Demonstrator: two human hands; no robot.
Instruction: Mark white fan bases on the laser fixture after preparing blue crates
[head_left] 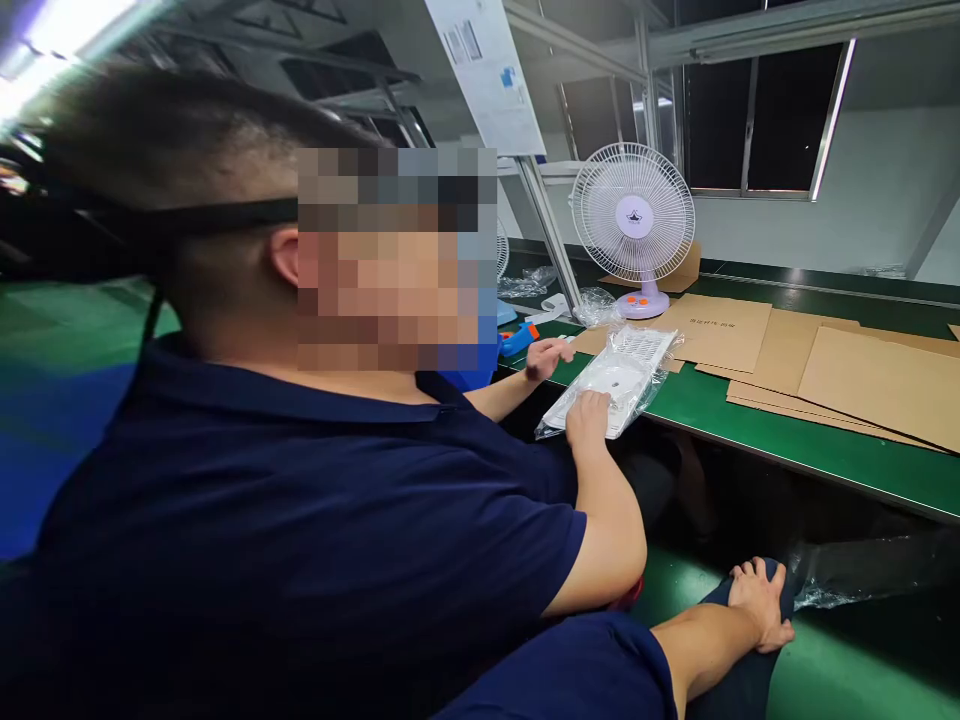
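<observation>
My left hand [759, 603] rests palm down on my dark-trousered knee [739, 680], fingers apart and curved over it, holding nothing. Just right of the knee is a sheet or bag of clear plastic [862, 575]. My right hand is out of view. Close by on the left, a co-worker in a navy shirt [322, 520] sits at the bench. One of the co-worker's hands [590, 415] touches a white plastic part in a clear bag [615, 382], which lies across the bench edge. Their other hand [550, 357] is raised beside it.
Flat cardboard sheets [885, 385] lie on the green bench [765, 440]. A white desk fan [634, 215] stands behind the bagged part. A blue and orange tool [520, 338] lies near the co-worker. A metal post [551, 235] rises from the bench beneath a posted paper sheet [491, 75].
</observation>
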